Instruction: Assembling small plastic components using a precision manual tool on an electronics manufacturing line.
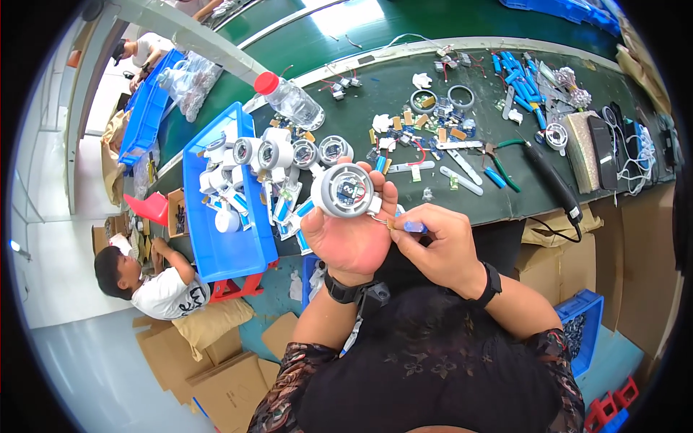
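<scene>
My left hand (351, 249) lies palm up, its fingers curled behind a round white-and-grey fan head (344, 190). A small circuit board shows inside the fan head's ring. My right hand (440, 242) is closed in a pinch on a small blue cylinder (414, 226) that looks like a battery cell. Thin wires (382, 219) run between the fan head and the right fingertips; their ends are hidden by the fingers. Just beyond the left hand, similar fan heads (334, 149) stand in a row by the tray.
A blue tray (268, 249) of white parts stands left, with a red-capped bottle (299, 108) behind it. Loose boards, grey strips (462, 180) and blue cells (523, 79) cover the bench. Green-handled pliers (507, 169) and a black corded tool (552, 180) lie right. A person (155, 281) sits left.
</scene>
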`<control>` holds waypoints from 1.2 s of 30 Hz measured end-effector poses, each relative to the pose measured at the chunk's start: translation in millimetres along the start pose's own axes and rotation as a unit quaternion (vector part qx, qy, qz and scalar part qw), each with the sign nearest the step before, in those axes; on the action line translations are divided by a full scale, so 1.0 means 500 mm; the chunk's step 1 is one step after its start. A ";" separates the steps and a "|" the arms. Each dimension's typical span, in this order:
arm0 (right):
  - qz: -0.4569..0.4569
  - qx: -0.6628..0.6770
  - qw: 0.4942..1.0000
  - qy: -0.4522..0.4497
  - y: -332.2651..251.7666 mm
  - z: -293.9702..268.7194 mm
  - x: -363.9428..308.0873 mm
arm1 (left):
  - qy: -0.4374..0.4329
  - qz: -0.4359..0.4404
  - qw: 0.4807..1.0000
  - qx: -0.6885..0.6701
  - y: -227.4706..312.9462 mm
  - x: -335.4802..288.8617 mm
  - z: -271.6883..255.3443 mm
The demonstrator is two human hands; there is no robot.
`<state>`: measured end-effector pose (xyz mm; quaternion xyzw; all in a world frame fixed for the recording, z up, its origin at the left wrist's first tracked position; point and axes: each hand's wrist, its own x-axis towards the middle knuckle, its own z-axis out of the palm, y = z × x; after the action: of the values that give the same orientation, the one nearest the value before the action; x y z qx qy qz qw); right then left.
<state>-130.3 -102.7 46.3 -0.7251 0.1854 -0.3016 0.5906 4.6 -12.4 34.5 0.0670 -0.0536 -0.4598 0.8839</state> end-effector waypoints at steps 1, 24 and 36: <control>-0.002 0.001 1.000 -0.003 0.000 0.002 0.000 | -0.001 0.004 1.000 0.001 0.002 0.000 -0.003; -0.007 -0.016 0.998 -0.055 -0.009 0.046 0.017 | -0.037 -0.019 0.997 -0.068 0.056 -0.013 -0.029; -0.018 -0.010 0.998 -0.062 -0.012 0.065 0.022 | -0.047 -0.018 0.996 -0.072 0.074 -0.021 -0.030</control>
<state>-101.2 -84.0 50.8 -0.7516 0.1381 -0.2648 0.5882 30.8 18.4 25.7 -0.0174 -0.0608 -0.4807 0.8746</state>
